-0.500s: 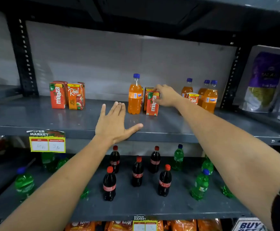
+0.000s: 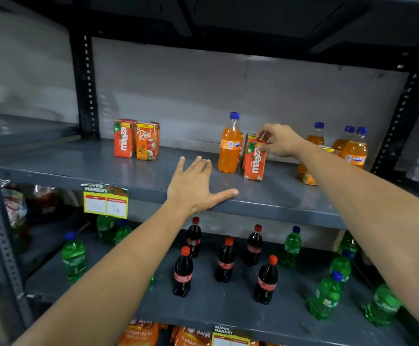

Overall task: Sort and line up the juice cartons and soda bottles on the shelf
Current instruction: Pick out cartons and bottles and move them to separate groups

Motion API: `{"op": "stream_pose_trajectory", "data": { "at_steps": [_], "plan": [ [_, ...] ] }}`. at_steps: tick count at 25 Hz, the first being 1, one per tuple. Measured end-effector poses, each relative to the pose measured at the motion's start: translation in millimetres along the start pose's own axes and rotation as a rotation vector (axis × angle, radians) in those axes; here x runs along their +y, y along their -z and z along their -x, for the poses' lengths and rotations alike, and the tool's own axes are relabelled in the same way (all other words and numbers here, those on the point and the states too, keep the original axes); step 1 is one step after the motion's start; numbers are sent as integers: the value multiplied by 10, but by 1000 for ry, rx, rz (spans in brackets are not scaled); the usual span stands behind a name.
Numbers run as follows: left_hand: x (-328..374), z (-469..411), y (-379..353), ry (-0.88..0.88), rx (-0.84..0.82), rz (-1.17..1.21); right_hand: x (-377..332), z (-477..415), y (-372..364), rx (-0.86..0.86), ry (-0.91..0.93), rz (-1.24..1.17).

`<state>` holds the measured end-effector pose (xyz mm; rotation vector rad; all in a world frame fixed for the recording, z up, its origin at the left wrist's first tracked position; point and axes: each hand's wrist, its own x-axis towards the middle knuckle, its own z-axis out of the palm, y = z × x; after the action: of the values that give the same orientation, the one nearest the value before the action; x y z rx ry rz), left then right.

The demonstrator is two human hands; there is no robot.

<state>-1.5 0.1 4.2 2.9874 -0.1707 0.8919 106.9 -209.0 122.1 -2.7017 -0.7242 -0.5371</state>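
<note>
My right hand (image 2: 279, 141) grips the top of a red Maaza juice carton (image 2: 254, 161) standing on the grey middle shelf (image 2: 78, 166). An orange soda bottle (image 2: 229, 146) stands just left of it, with another carton (image 2: 250, 136) behind. My left hand (image 2: 195, 187) lies flat and open on the shelf's front edge. At the far left stand a Maaza carton (image 2: 123, 139) and a Real carton (image 2: 147, 142) side by side. Three orange soda bottles (image 2: 354, 148) stand at the right, behind my forearm, with a carton (image 2: 308, 178) partly hidden.
The lower shelf (image 2: 228, 305) holds several dark cola bottles (image 2: 225, 260) in the middle and green soda bottles (image 2: 73, 255) at both sides. A yellow price tag (image 2: 105, 204) hangs from the middle shelf's edge. A black perforated upright (image 2: 85, 86) stands left; snack packs (image 2: 138, 333) lie below.
My right hand has drawn the Maaza carton slightly forward from beside the bottle. The view has shifted a little; my left hand stays flat on the shelf edge.
</note>
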Motion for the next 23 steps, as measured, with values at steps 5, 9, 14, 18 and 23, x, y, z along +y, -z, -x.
{"op": "stream_pose_trajectory", "data": {
  "at_steps": [5, 9, 14, 18, 23],
  "plan": [
    [-528, 336, 49, 24, 41, -110, -419, 112, 118, -97, 128, -49],
    [-1333, 641, 163, 78, 59, -205, -999, -68, -61, -89, 221, -94],
    [-1936, 535, 314, 48, 37, -223, -1707, -654, -389, 2, 185, -79],
    [-2089, 463, 240, -17, 36, -156, -1915, -1026, -676, 60, 60, -68],
    [-2115, 440, 204, -47, 75, -46, -1906, -1133, -948, -23, -63, -30]
  ]
}}
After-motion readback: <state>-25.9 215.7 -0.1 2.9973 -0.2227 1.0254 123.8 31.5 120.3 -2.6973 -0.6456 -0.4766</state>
